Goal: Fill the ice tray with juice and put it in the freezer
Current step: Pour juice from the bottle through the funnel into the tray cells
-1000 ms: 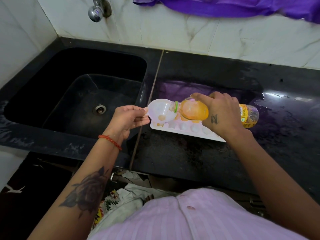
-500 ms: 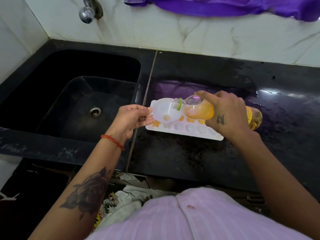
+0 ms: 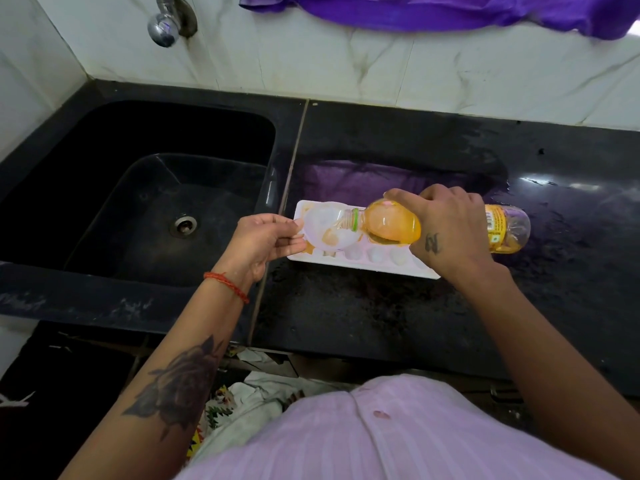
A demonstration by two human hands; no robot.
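Note:
A white ice tray (image 3: 372, 263) lies on the black counter just right of the sink. My left hand (image 3: 265, 242) pinches the rim of a white funnel (image 3: 323, 225) held over the tray's left end. My right hand (image 3: 446, 233) grips a clear bottle of orange juice (image 3: 391, 225), tipped on its side with its green-ringed neck in the funnel. Orange juice sits in the funnel's bowl and in some left cells of the tray. The tray's near row of cells looks white.
A black sink (image 3: 145, 188) with a drain lies to the left, a chrome tap (image 3: 164, 24) above it. Purple cloth (image 3: 450, 12) hangs over the white tiled wall. The counter (image 3: 363, 317) looks wet. Below the counter's front edge lie cloths and clutter.
The bottle's neck has tipped further down into the funnel and juice now shows in its bowl. Both hands stayed over the tray's left end; the camera shifted slightly.

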